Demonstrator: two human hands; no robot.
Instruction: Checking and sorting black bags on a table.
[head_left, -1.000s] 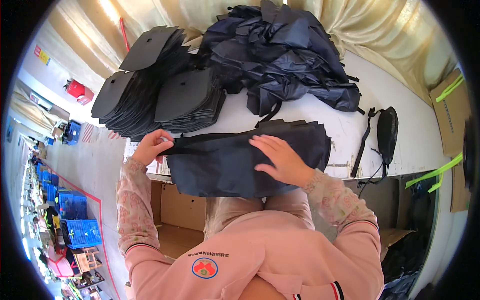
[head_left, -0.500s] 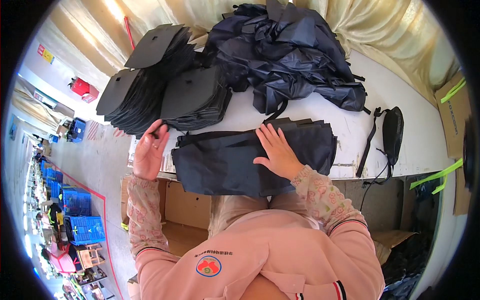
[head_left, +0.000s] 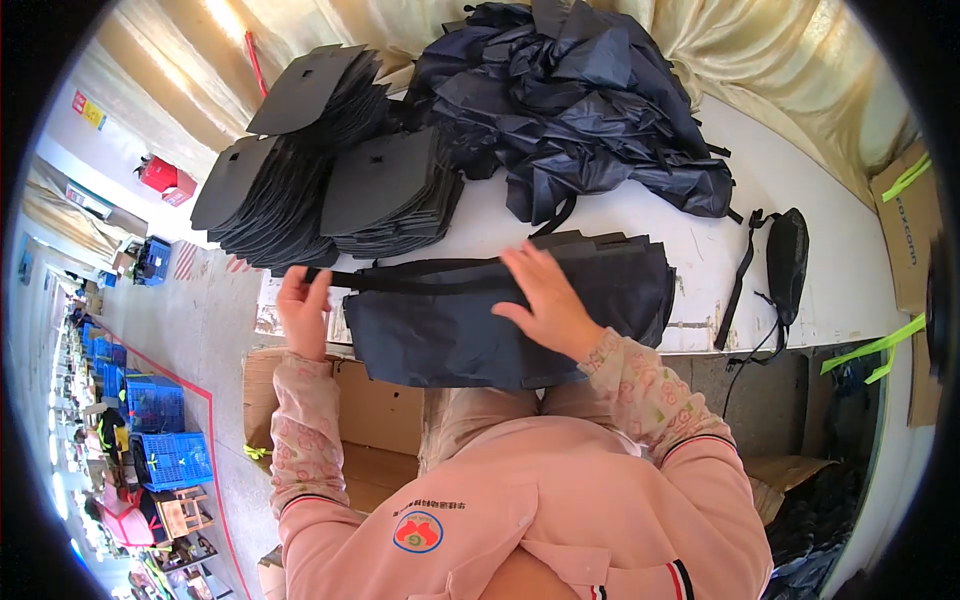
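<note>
Blue baskets (head_left: pixel 175 458) sit on the floor at the far left. The left hand (head_left: pixel 305 318) pinches the end of a black strap (head_left: pixel 425 285). Behind it stand piles of dark sheets (head_left: pixel 383 195). The strap crosses a dark cloth (head_left: pixel 450 345), which lies over the near edge of the white worktop (head_left: pixel 705 270). The right hand (head_left: pixel 548 305) is spread wide over the cloth, empty. A big dark heap (head_left: pixel 580 110) rises behind, and a black pouch (head_left: pixel 787 255) lies farther right.

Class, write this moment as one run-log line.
left hand: holds black strap | right hand: open over black fabric | black panels: stacked
</note>
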